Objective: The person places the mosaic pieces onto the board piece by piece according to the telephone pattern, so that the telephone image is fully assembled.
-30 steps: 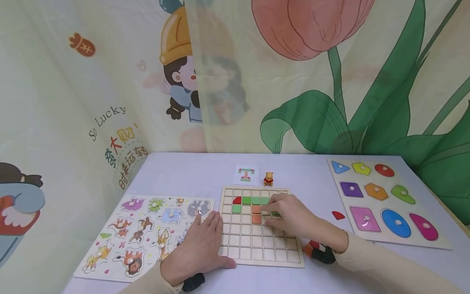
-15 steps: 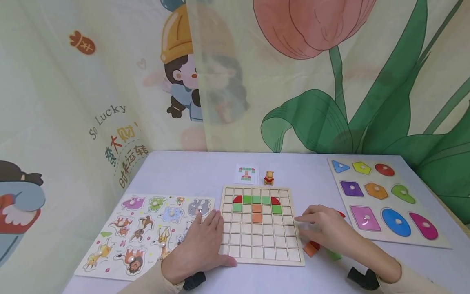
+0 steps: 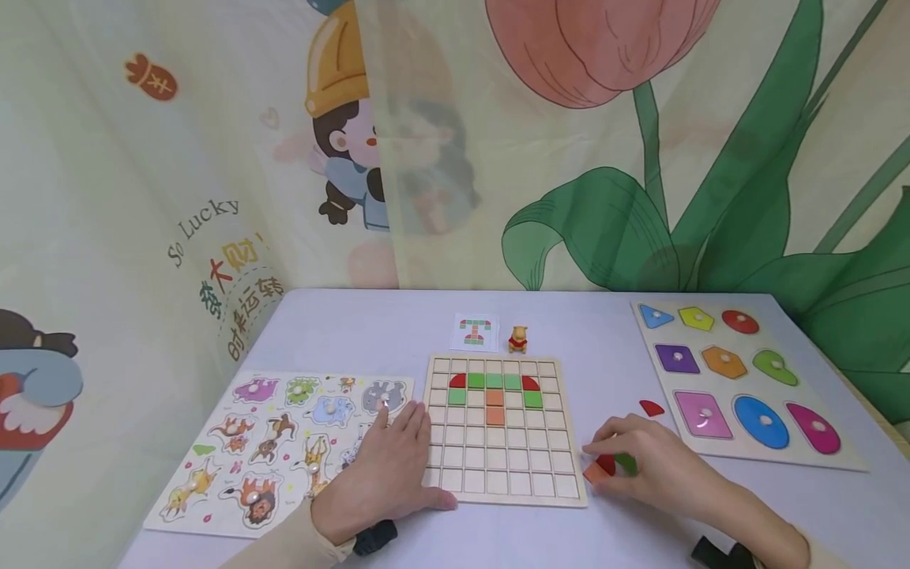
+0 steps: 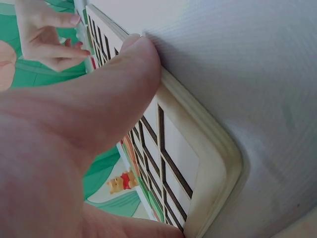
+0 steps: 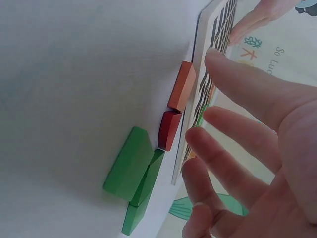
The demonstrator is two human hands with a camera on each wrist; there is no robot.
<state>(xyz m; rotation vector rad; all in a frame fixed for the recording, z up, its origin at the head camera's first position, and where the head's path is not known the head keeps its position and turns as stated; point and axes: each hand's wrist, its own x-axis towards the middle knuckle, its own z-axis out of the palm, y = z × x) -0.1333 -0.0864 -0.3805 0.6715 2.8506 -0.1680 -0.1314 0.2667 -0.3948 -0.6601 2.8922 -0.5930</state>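
A wooden grid board (image 3: 512, 480) lies before me, with red, green and orange blocks set in its upper rows. My left hand (image 3: 384, 466) rests along the board's left edge, fingers extended. In the left wrist view its thumb (image 4: 114, 84) lies on the board's rim. To the right of the board, my right hand (image 3: 661, 462) hovers over loose blocks, its fingers relaxed and apart. Beneath it are an orange block (image 5: 182, 87), a red block (image 5: 170, 130) and several green blocks (image 5: 130, 166). In the right wrist view no finger touches them.
A pattern card (image 3: 475, 333) and a small bear figure (image 3: 517, 340) stand behind the grid board. An animal peg puzzle (image 3: 284, 466) is at left, partly under my left arm. A shape peg puzzle (image 3: 725, 446) lies at right, near a red quarter-round block (image 3: 651, 408).
My right hand has left the grid and moved right to the loose blocks. A red quarter-round block and a green block at the grid's upper right are uncovered. My left hand has stayed put.
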